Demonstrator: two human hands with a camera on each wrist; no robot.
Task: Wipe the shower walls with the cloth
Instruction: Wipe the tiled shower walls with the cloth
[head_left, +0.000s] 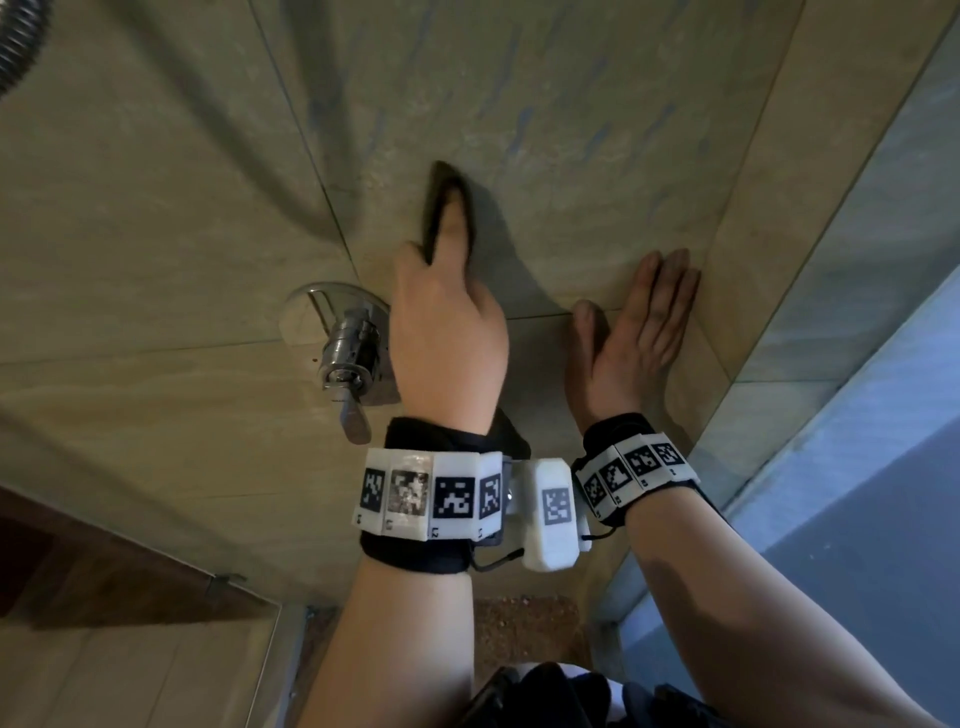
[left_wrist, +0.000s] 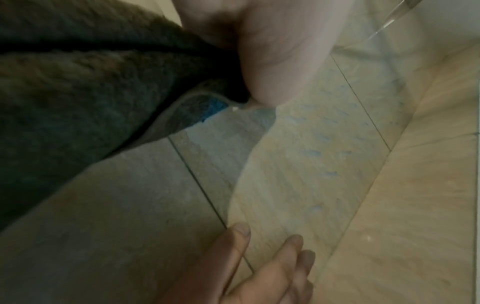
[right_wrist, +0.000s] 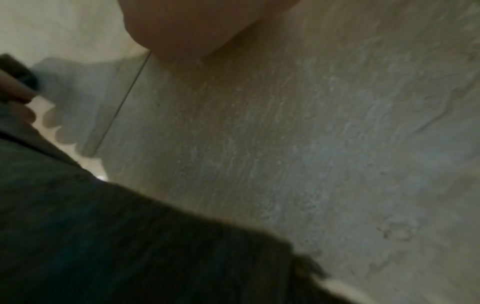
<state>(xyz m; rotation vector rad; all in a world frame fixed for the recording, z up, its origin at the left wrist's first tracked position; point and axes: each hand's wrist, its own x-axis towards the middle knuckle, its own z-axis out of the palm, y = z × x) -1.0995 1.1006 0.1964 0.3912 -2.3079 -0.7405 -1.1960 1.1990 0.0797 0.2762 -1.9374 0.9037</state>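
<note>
Clearly the left hand (head_left: 447, 332) pinches the cloth (head_left: 441, 208) against the wall (head_left: 571, 104); the right hand (head_left: 639, 332), fingers together, lies flat nearer the wall's corner.

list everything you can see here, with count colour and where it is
cloth: one, dark, pressed against the wall above the tap
shower wall: beige stone-look tiles with thin grout lines and bluish streaks, filling most of the view
tap: one, chrome, on a round plate on the wall, left of the left hand
shower hose: one, ribbed metal, top left corner
glass panel: one, bluish, right edge
wrist bands: two, black straps with white marker blocks, one per wrist
left hand: grips the cloth
right hand: fingers straight, flat on the wall by the corner
</note>
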